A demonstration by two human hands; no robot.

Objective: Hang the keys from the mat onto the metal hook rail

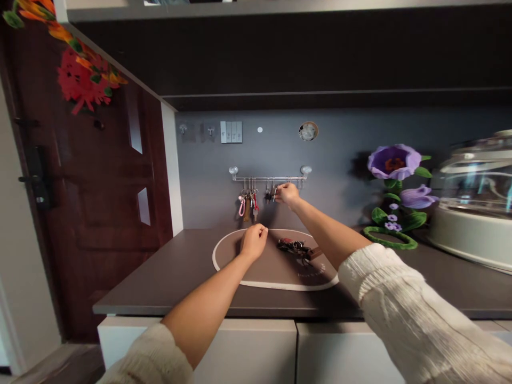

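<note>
My right hand point(288, 194) is raised to a clear hook rail point(270, 178) on the grey wall. Its fingertips pinch a thin silvery key point(274, 195), just below the hooks; its upper end is partly hidden by the fingers. Beside it, a dark key point(268, 197) hangs from the rail. Further left on the rail hang several keys and tags, among them a pink loop point(241, 206), a brown tag point(247, 209) and a red key fob point(256, 200). Lower down, my left hand point(254, 241) hovers over the mat with fingers closed; whatever they may hold is hidden.
A brown mat point(228, 261) with a white border lies on the dark counter point(168, 272). On it rests a pile of dark keys point(298, 247). At right stand a purple flower ornament point(394, 162) and a clear-topped appliance point(472, 229). An overhanging shelf point(280, 53) spans above.
</note>
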